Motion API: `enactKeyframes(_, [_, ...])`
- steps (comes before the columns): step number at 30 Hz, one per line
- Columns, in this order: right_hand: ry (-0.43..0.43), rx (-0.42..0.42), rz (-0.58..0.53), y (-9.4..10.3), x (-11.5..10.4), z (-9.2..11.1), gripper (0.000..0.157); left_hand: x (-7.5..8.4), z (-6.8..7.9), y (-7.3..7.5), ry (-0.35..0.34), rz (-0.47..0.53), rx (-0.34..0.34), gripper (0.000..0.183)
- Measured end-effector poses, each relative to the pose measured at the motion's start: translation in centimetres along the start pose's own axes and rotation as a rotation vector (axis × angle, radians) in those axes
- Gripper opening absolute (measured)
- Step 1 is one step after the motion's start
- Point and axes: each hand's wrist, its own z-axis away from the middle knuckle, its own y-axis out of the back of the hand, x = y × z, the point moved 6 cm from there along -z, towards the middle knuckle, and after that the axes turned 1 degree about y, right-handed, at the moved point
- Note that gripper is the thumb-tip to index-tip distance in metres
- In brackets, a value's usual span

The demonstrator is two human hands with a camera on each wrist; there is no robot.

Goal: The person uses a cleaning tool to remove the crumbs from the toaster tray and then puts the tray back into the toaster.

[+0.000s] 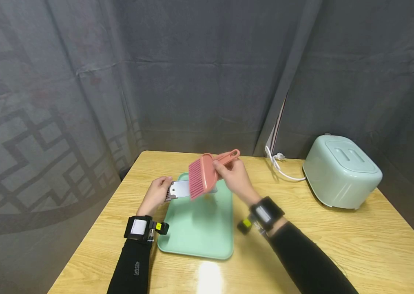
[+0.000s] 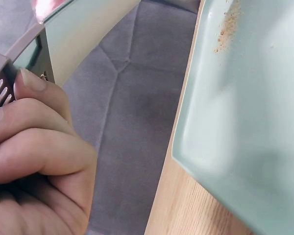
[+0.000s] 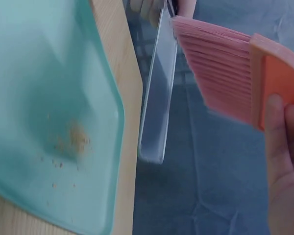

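Note:
My left hand [image 1: 154,196] grips the slotted end of a flat metal crumb tray [image 1: 179,189], thumb on its upper side. The metal is raised over a mint-green serving tray [image 1: 196,234]. In my right hand [image 1: 239,180] is a pink hand brush [image 1: 209,174], pinched where handle meets head. Its bristles [image 3: 215,66] point left and overlap the crumb tray in the head view; the right wrist view has them beside its upper end. Brown crumbs [image 3: 78,139] lie scattered on the green tray, with a denser patch toward one side.
A mint-green toaster [image 1: 342,173] stands at the right of the wooden table [image 1: 287,253]. Its white cord [image 1: 284,174] runs left toward the back edge. Behind the table hangs a grey curtain [image 1: 207,81].

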Motion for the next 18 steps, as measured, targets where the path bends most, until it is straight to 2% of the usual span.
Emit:
enactKeyframes(3, [-0.017, -0.044, 0.001, -0.9, -1.0, 0.1, 0.024, 0.1, 0.0, -0.3, -0.006, 0.003, -0.007, 0.04])
enactKeyframes(8, [-0.068, -0.089, -0.022, -2.0, -0.9, -0.2, 0.025, 0.4, 0.0, -0.6, -0.019, 0.007, -0.026, 0.041])
enactKeyframes(13, [-0.08, -0.103, -0.062, -2.7, -0.4, -0.3, 0.027, 0.4, 0.0, -0.8, -0.03, 0.002, -0.032, 0.04])
enactKeyframes(18, [-0.096, -0.099, -0.049, -2.9, 0.0, -0.4, 0.027, 0.6, 0.0, -0.8, -0.053, -0.022, -0.034, 0.041])
